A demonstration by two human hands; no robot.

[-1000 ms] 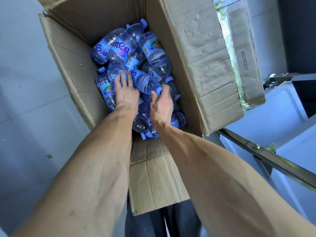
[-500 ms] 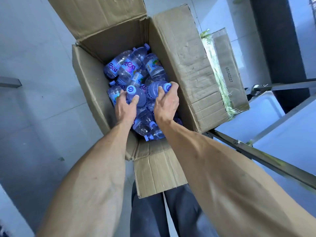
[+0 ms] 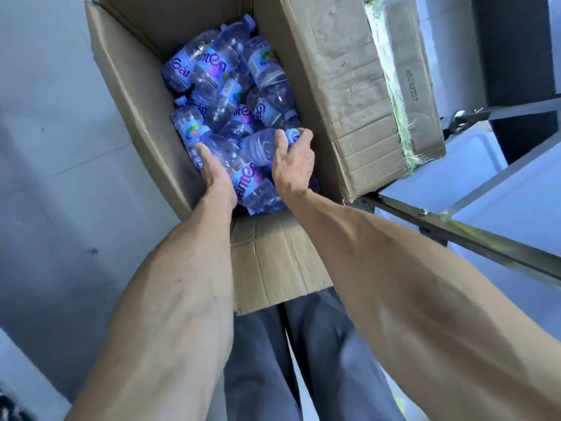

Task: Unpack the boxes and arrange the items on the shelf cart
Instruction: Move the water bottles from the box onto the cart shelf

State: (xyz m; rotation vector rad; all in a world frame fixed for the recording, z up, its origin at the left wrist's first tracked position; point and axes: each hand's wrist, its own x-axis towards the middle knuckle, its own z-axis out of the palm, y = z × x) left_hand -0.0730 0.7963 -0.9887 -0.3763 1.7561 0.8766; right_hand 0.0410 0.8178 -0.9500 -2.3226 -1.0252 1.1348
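Down inside the open cardboard box (image 3: 145, 123), both hands are among a loose heap of small water bottles (image 3: 218, 74) that lie on their sides in all directions. The right hand (image 3: 293, 165) grips one bottle (image 3: 261, 145) near its neck, thumb on one side and fingers curled past the blue cap. The left hand (image 3: 217, 174) lies with straight fingers along another bottle (image 3: 239, 174), pressing against it rather than wrapping it; whether its thumb is hooked underneath cannot be seen.

To do this step well, the right hand should probably lift its bottle straight up by the shoulder, not by the cap alone, since thin plastic of this kind likely flexes and slips. The left hand would do better to close fully round its bottle's labelled middle before lifting, as a flat push may only roll it deeper into the pile. Taking top bottles first should keep the heap from shifting.

Around the box, a tall flap (image 3: 334, 86) stands on the right, between the bottles and the shelf cart (image 3: 485, 247), whose metal rail and pale shelves show at the right edge. That flap is the main obstacle: bottles must clear it on the way across. A near flap (image 3: 273, 262) hangs toward the person's dark trousers (image 3: 303, 360). Pale floor (image 3: 60, 177) lies to the left.
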